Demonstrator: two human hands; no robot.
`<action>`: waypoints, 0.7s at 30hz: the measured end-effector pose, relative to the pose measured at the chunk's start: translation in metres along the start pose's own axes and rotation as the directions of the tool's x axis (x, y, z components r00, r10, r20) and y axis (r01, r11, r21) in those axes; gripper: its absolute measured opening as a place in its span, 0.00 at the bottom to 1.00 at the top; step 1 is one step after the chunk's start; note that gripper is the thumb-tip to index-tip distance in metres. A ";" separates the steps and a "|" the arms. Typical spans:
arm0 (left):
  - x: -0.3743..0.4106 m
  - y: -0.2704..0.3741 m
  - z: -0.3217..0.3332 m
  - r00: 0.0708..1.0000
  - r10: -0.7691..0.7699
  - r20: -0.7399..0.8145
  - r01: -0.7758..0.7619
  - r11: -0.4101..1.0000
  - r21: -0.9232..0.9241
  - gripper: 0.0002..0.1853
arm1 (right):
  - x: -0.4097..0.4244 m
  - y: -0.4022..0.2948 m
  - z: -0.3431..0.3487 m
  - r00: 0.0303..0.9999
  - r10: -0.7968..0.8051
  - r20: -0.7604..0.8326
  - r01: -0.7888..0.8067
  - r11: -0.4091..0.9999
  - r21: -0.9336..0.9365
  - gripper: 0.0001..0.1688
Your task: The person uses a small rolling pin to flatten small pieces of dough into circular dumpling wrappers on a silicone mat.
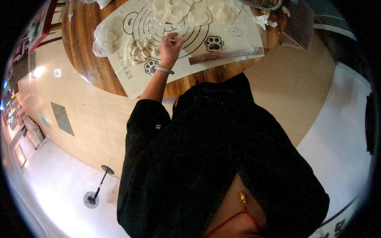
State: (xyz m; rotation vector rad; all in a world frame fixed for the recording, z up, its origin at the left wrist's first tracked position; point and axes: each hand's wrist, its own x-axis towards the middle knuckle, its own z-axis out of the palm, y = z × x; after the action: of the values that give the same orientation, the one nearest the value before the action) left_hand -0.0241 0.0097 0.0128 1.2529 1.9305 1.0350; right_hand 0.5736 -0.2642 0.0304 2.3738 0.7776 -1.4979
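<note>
My left hand (171, 44), with a grey bangle (164, 70) at the wrist, hovers over or rests on a printed dough mat (220, 61). Its fingers are curled towards the thumb; whether they pinch something is too small to make out. Just left of it lies a cluster of small dough pieces (140, 51). Beyond the fingers, several thin round dough wrappers (180, 9) overlap at the mat's far side. A flour-dusted wooden rolling pin (226, 55) lies to the right, near the mat's front edge. My right hand is out of view.
The mat covers part of a round wooden table (80, 38). A clear plastic bag (101, 40) sits at the mat's left edge. Crumpled tissue (264, 21) and part of a bowl (269, 5) are at the far right. A standing fan (91, 199) is on the floor.
</note>
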 end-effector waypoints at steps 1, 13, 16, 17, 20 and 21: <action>0.000 -0.002 0.000 1.000 -0.007 0.012 0.006 1.000 0.022 0.17 | 0.001 -0.004 -0.001 1.000 -0.010 -0.006 0.010 1.000 0.019 0.21; -0.008 -0.002 0.014 0.938 0.299 0.172 -0.340 0.889 0.307 0.11 | 0.042 -0.215 -0.024 0.886 -0.436 -0.159 0.461 0.866 0.194 0.25; -0.006 -0.010 0.018 0.938 0.305 0.164 -0.340 0.901 0.270 0.11 | 0.064 -0.286 -0.011 0.461 -0.861 -0.213 0.882 0.471 0.005 0.23; -0.007 -0.008 0.015 0.949 0.256 0.183 -0.301 0.909 0.289 0.11 | 0.052 -0.314 -0.003 0.488 -0.855 -0.178 0.871 0.489 0.038 0.22; -0.008 0.006 0.008 0.963 0.189 0.194 -0.249 0.900 0.359 0.11 | 0.007 -0.378 0.019 0.271 -0.957 -0.099 0.954 0.281 -0.103 0.20; -0.009 0.010 0.007 0.962 0.219 0.163 -0.267 0.880 0.392 0.12 | 0.007 -0.387 0.026 0.175 -0.982 -0.072 0.966 0.185 -0.181 0.20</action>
State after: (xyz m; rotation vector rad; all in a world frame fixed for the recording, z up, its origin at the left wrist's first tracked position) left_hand -0.0106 0.0056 0.0182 1.7887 1.9998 0.6648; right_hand 0.3445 0.0483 0.0458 1.8021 2.7702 -1.4048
